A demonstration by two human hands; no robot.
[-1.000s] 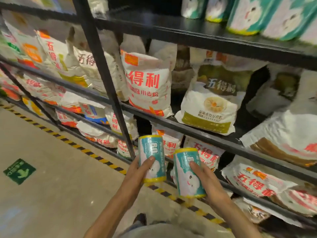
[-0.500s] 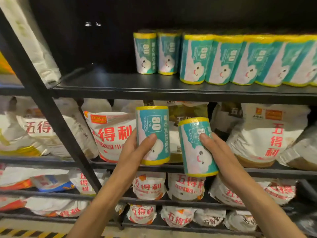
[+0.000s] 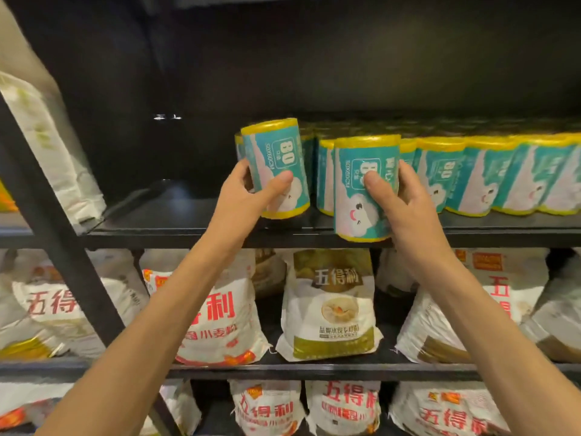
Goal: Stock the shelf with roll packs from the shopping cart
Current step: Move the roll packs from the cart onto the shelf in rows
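Observation:
My left hand (image 3: 243, 196) grips a teal roll pack with yellow ends (image 3: 276, 158), upright and slightly tilted, just above the black upper shelf (image 3: 176, 226). My right hand (image 3: 399, 199) grips a second roll pack (image 3: 361, 212) at the shelf's front edge, its bottom at the lip. Behind and to the right stands a row of several identical roll packs (image 3: 490, 177) on the same shelf. The shopping cart is out of view.
The left part of the upper shelf is bare and dark. A slanted black upright post (image 3: 59, 247) crosses the left side. White flour bags (image 3: 330, 306) fill the lower shelves. A pale bag (image 3: 47, 146) leans at the upper left.
Both hands have risen from the lower shelf level to the upper shelf, carrying the two roll packs forward to the row. The view has tilted upward.

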